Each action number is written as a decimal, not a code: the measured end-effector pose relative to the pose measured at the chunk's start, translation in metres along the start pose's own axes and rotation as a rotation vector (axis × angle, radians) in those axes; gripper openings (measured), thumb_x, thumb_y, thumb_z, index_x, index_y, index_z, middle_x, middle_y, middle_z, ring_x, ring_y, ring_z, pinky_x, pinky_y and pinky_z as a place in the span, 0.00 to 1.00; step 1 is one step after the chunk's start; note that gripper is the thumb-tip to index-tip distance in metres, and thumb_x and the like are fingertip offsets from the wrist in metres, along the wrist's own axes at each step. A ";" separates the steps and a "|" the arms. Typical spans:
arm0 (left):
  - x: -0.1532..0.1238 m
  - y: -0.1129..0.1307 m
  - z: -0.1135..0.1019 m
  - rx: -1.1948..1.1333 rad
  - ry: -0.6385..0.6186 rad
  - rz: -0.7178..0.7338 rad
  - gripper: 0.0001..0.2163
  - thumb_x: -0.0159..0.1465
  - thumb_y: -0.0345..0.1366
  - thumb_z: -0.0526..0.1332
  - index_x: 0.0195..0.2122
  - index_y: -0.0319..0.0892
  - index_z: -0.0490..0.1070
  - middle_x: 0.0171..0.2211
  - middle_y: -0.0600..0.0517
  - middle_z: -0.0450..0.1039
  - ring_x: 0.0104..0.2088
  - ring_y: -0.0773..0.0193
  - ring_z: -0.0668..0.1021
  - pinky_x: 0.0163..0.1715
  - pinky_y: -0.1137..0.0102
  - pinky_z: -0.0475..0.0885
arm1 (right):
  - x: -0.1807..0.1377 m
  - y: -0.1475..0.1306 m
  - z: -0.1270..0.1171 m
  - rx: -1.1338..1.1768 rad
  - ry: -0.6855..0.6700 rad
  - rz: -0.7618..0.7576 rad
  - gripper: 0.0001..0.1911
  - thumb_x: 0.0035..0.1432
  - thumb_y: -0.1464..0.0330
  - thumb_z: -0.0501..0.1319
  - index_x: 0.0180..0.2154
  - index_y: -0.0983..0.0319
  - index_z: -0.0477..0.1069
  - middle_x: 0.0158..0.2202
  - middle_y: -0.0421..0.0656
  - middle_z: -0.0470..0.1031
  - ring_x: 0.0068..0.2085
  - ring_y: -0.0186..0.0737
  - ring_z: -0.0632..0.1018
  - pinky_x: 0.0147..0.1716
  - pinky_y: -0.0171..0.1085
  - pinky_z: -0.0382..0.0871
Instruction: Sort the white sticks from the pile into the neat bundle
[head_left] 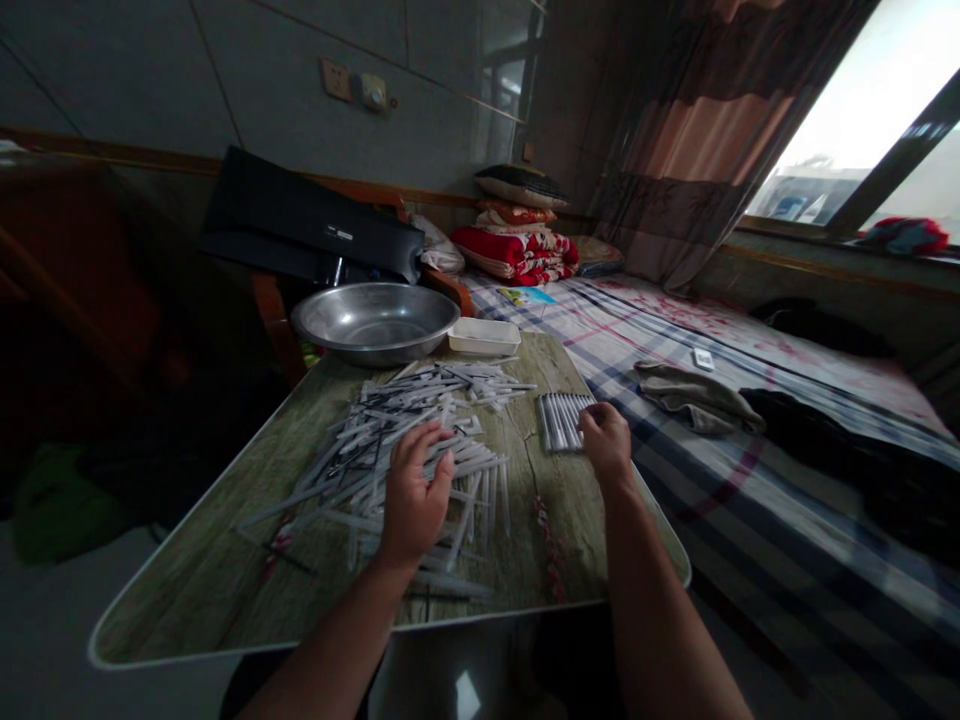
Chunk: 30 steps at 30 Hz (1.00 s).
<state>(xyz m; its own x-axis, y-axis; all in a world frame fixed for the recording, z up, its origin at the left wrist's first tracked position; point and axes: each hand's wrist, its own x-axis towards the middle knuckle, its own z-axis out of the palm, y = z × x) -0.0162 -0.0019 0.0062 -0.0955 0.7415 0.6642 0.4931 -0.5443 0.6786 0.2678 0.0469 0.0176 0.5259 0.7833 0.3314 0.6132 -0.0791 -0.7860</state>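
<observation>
A loose heap of thin white tubes (405,420) covers the middle of a small wood-patterned table (225,560). My left hand (416,490) lies on the heap with fingers spread flat over the tubes, open. My right hand (606,440) rests at the near edge of a neat row of tubes (559,420) laid side by side at the table's right edge. Its fingers are curled down against that row, and I cannot see whether they pinch a tube.
A metal basin (375,322) and a white shallow tray (484,336) stand at the table's far end. A bed with a striped sheet (750,440), folded blankets (517,250) and dark clothes (847,450) lies to the right. A black bag (300,220) sits behind.
</observation>
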 end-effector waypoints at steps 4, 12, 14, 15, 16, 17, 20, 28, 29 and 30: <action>0.002 -0.005 -0.001 -0.112 0.086 -0.116 0.08 0.64 0.32 0.56 0.43 0.44 0.71 0.47 0.48 0.71 0.52 0.58 0.72 0.56 0.59 0.65 | -0.003 -0.008 0.006 0.133 0.004 -0.048 0.11 0.48 0.62 0.56 0.29 0.63 0.71 0.25 0.43 0.75 0.27 0.40 0.74 0.29 0.35 0.64; 0.002 -0.002 -0.001 -0.148 0.111 -0.150 0.08 0.64 0.33 0.56 0.43 0.43 0.71 0.47 0.48 0.71 0.52 0.58 0.72 0.56 0.59 0.65 | -0.025 -0.035 0.023 0.043 -0.307 -0.236 0.09 0.51 0.66 0.56 0.30 0.63 0.72 0.26 0.41 0.75 0.28 0.37 0.74 0.29 0.33 0.63; 0.002 -0.001 -0.001 -0.146 0.107 -0.155 0.08 0.64 0.33 0.56 0.43 0.43 0.71 0.47 0.48 0.71 0.52 0.58 0.72 0.56 0.59 0.65 | -0.031 -0.039 0.026 -0.052 -0.456 -0.308 0.08 0.52 0.69 0.57 0.32 0.63 0.74 0.27 0.41 0.76 0.29 0.36 0.74 0.31 0.33 0.63; 0.002 -0.001 -0.002 -0.145 0.104 -0.156 0.08 0.64 0.33 0.56 0.43 0.43 0.70 0.47 0.48 0.71 0.52 0.58 0.72 0.56 0.58 0.65 | -0.035 -0.040 0.028 -0.106 -0.526 -0.349 0.08 0.52 0.70 0.57 0.33 0.63 0.74 0.28 0.42 0.76 0.30 0.36 0.74 0.32 0.33 0.63; 0.002 -0.001 -0.002 -0.144 0.102 -0.156 0.08 0.64 0.33 0.56 0.43 0.43 0.70 0.47 0.48 0.71 0.52 0.58 0.72 0.56 0.58 0.65 | -0.037 -0.041 0.029 -0.163 -0.585 -0.388 0.08 0.52 0.71 0.58 0.33 0.63 0.75 0.30 0.43 0.76 0.31 0.36 0.75 0.33 0.33 0.63; 0.002 -0.001 -0.002 -0.145 0.100 -0.154 0.08 0.64 0.33 0.56 0.43 0.43 0.71 0.47 0.48 0.71 0.52 0.58 0.72 0.56 0.58 0.65 | -0.040 -0.042 0.030 -0.218 -0.633 -0.423 0.08 0.52 0.72 0.59 0.34 0.64 0.76 0.32 0.44 0.76 0.33 0.37 0.75 0.35 0.33 0.63; 0.003 -0.001 -0.002 -0.146 0.107 -0.150 0.08 0.64 0.33 0.56 0.43 0.43 0.71 0.46 0.47 0.71 0.51 0.57 0.73 0.56 0.58 0.65 | -0.045 -0.041 0.034 -0.342 -0.717 -0.476 0.10 0.52 0.74 0.60 0.37 0.64 0.76 0.36 0.46 0.76 0.36 0.37 0.75 0.39 0.33 0.63; 0.002 -0.001 -0.002 -0.142 0.096 -0.152 0.08 0.64 0.32 0.56 0.43 0.43 0.71 0.46 0.48 0.71 0.51 0.58 0.72 0.56 0.58 0.65 | -0.047 -0.040 0.042 -0.446 -0.803 -0.481 0.14 0.52 0.78 0.57 0.39 0.64 0.77 0.40 0.48 0.75 0.38 0.38 0.75 0.40 0.33 0.63; 0.002 -0.001 -0.002 -0.136 0.093 -0.150 0.08 0.64 0.32 0.56 0.43 0.43 0.71 0.46 0.48 0.71 0.51 0.58 0.72 0.56 0.58 0.65 | -0.047 -0.041 0.041 -0.435 -0.801 -0.478 0.14 0.52 0.78 0.57 0.39 0.64 0.77 0.39 0.48 0.75 0.38 0.38 0.75 0.40 0.33 0.63; 0.002 -0.001 -0.002 -0.130 0.092 -0.149 0.08 0.64 0.32 0.56 0.43 0.43 0.71 0.46 0.48 0.71 0.51 0.58 0.72 0.56 0.58 0.65 | -0.046 -0.041 0.040 -0.414 -0.801 -0.479 0.14 0.52 0.78 0.57 0.38 0.64 0.77 0.39 0.48 0.75 0.38 0.38 0.75 0.41 0.33 0.63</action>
<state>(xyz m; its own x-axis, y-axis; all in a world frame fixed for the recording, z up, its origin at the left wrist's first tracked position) -0.0188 -0.0009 0.0082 -0.2405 0.7815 0.5757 0.3525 -0.4823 0.8020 0.1949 0.0387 0.0140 -0.2845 0.9587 -0.0022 0.8907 0.2635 -0.3704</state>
